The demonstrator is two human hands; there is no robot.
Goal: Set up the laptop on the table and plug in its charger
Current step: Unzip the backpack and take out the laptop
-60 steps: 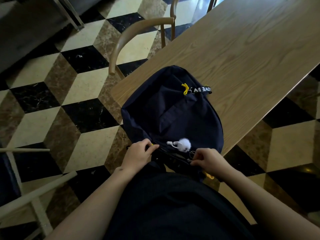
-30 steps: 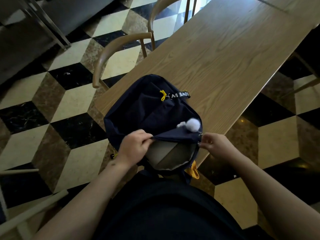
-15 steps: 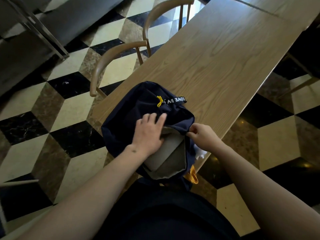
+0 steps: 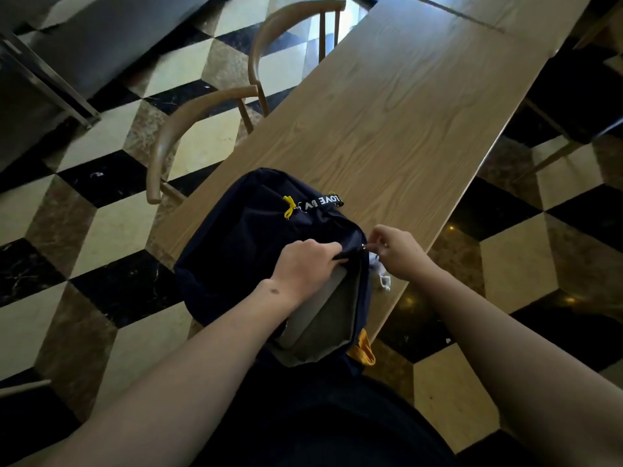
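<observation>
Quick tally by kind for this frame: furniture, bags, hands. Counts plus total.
Tables: 1, the wooden table
Chairs: 2 clearly seen, the near chair and the far chair
Bags: 1, the navy backpack, unzipped, grey interior showing
Hands: 2, left hand gripping the bag's opening edge, right hand pinching the zipper pull
Total: 6
</observation>
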